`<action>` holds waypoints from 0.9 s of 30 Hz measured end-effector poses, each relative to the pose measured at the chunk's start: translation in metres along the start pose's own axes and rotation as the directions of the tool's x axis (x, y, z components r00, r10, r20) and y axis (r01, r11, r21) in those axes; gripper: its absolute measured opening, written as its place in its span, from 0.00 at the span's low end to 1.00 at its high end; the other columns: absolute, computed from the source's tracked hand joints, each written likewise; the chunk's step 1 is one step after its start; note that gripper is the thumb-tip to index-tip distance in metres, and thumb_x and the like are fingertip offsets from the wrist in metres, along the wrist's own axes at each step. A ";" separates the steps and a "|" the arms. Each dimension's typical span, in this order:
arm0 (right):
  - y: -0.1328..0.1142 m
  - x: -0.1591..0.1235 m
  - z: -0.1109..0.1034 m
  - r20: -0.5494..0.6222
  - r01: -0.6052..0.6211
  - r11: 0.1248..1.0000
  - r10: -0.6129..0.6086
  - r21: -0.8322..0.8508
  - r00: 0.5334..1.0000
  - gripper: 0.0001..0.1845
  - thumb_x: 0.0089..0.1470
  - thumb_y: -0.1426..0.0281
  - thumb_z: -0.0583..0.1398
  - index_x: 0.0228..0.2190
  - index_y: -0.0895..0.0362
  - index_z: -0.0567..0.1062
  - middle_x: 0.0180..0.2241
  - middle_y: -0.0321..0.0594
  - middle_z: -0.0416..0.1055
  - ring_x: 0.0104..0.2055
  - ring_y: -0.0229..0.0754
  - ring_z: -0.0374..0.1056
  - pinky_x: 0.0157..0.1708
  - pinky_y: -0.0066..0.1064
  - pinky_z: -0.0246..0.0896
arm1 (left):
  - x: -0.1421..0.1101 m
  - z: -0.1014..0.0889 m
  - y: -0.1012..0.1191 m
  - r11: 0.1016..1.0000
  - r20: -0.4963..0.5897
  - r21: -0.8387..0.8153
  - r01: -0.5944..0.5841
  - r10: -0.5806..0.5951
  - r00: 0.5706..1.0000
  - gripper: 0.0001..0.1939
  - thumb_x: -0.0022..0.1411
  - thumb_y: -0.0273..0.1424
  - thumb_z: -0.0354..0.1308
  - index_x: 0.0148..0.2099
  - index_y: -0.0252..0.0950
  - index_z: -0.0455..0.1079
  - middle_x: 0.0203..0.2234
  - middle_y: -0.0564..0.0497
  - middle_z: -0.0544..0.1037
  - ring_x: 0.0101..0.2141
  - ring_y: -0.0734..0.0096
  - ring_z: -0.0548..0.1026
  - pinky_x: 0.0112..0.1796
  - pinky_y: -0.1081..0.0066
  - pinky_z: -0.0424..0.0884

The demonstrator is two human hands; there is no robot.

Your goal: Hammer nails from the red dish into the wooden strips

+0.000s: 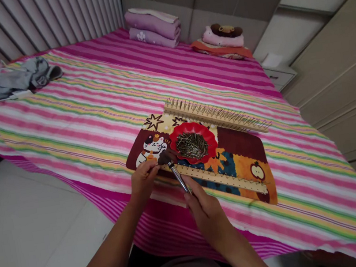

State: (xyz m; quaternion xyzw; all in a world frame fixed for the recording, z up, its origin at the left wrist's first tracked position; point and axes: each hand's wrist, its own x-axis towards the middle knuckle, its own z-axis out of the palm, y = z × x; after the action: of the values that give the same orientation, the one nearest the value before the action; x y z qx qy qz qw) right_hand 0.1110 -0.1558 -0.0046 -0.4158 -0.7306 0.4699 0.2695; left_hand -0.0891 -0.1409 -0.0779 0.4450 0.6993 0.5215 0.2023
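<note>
My right hand (208, 211) is wrapped around the metal handle of a hammer (178, 177). The hammer's dark head is over the left end of a pale wooden strip (226, 177) with rows of small holes or nail points along it. At that same end, the fingers of my left hand (143, 181) are pinched together beside the hammer head; what they hold is too small to make out. Just beyond the hammer, a red scalloped bowl (211, 139) holds a heap of nails (193, 145).
A second wooden strip (215, 116), bristling with nails, lies behind the bowl. Beneath these is a patterned mat (246, 145) on a striped bedspread (89, 120). Grey clothing (22, 76) lies at the left; folded purple bedding (153, 27) and another folded pile (222, 40) are farther back.
</note>
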 end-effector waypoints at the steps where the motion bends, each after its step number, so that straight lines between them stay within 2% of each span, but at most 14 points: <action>1: 0.000 0.002 0.002 0.005 0.022 0.999 -0.022 -0.031 1.000 0.25 0.61 0.68 0.50 0.59 0.48 0.64 0.45 0.40 0.75 0.45 0.44 0.71 0.44 0.38 0.68 | 0.000 0.001 0.000 1.000 -0.006 0.004 -0.009 0.009 1.000 0.09 0.56 0.38 0.55 0.34 0.39 0.72 0.33 0.50 0.77 0.37 0.68 0.73 0.41 0.69 0.68; 3: 0.001 0.006 0.004 0.013 0.066 0.995 -0.066 -0.071 0.998 0.26 0.61 0.68 0.49 0.60 0.48 0.62 0.54 0.39 0.69 0.55 0.45 0.66 0.52 0.42 0.64 | -0.001 0.002 0.000 1.000 -0.013 0.012 -0.022 0.022 1.000 0.09 0.56 0.38 0.54 0.34 0.39 0.72 0.33 0.50 0.77 0.37 0.68 0.73 0.41 0.69 0.68; 6: 0.002 0.010 0.005 0.045 0.132 0.986 -0.128 -0.102 0.991 0.27 0.62 0.70 0.48 0.62 0.48 0.58 0.59 0.38 0.64 0.60 0.44 0.61 0.57 0.42 0.59 | -0.001 0.002 0.004 0.998 0.005 0.066 -0.008 0.007 1.000 0.09 0.57 0.37 0.53 0.33 0.39 0.71 0.32 0.51 0.77 0.36 0.68 0.72 0.40 0.70 0.68; 10: -0.003 0.013 0.004 0.085 0.172 0.973 -0.161 -0.151 0.983 0.28 0.62 0.72 0.47 0.62 0.47 0.58 0.58 0.37 0.65 0.59 0.44 0.62 0.56 0.42 0.61 | 0.000 0.002 0.006 0.993 0.016 0.114 -0.011 0.009 1.000 0.09 0.58 0.35 0.52 0.32 0.39 0.71 0.29 0.52 0.76 0.34 0.69 0.72 0.38 0.72 0.67; 14: -0.008 0.010 0.003 0.008 0.201 0.953 -0.204 -0.226 0.979 0.28 0.62 0.71 0.48 0.63 0.48 0.56 0.59 0.38 0.63 0.59 0.46 0.61 0.54 0.42 0.64 | 0.000 0.005 0.002 0.995 -0.019 0.085 -0.044 0.046 0.999 0.10 0.58 0.35 0.52 0.34 0.39 0.73 0.31 0.52 0.76 0.34 0.70 0.72 0.37 0.73 0.67; 19: -0.002 0.010 0.002 0.086 0.242 0.929 -0.227 -0.281 0.970 0.29 0.60 0.74 0.48 0.62 0.49 0.58 0.55 0.39 0.68 0.55 0.44 0.66 0.52 0.39 0.66 | 0.000 0.006 0.000 0.994 -0.035 0.105 -0.034 0.038 0.999 0.09 0.57 0.32 0.52 0.36 0.39 0.74 0.31 0.52 0.77 0.34 0.70 0.73 0.37 0.73 0.68; 23: -0.008 0.001 -0.008 -0.021 0.262 0.924 -0.278 -0.278 0.960 0.29 0.61 0.74 0.49 0.62 0.48 0.57 0.57 0.39 0.66 0.57 0.42 0.65 0.53 0.37 0.65 | 0.002 0.007 0.000 0.994 -0.035 0.101 -0.043 0.047 0.998 0.08 0.57 0.34 0.54 0.32 0.40 0.73 0.31 0.52 0.78 0.35 0.69 0.74 0.39 0.72 0.69; 25: -0.007 -0.008 -0.017 -0.116 0.257 0.924 -0.299 -0.283 0.947 0.28 0.61 0.73 0.50 0.61 0.48 0.60 0.56 0.39 0.67 0.55 0.42 0.66 0.51 0.36 0.67 | 0.002 0.008 0.000 0.997 -0.050 0.071 -0.041 0.044 0.998 0.08 0.56 0.35 0.55 0.33 0.40 0.73 0.31 0.52 0.78 0.36 0.68 0.74 0.40 0.71 0.69; 27: 0.001 -0.020 -0.027 -0.237 0.191 0.945 -0.256 -0.266 0.937 0.25 0.60 0.71 0.52 0.59 0.49 0.64 0.51 0.40 0.72 0.50 0.43 0.70 0.46 0.35 0.70 | 0.003 0.008 -0.002 0.998 -0.055 0.048 -0.034 0.036 0.998 0.08 0.56 0.36 0.55 0.33 0.40 0.73 0.31 0.52 0.78 0.36 0.68 0.75 0.40 0.70 0.70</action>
State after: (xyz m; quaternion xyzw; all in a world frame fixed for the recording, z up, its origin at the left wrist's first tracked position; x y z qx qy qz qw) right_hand 0.1427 -0.1601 0.0051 -0.4188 -0.7811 0.2840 0.3658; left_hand -0.0852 -0.1338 -0.0819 0.4470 0.7088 0.5208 0.1630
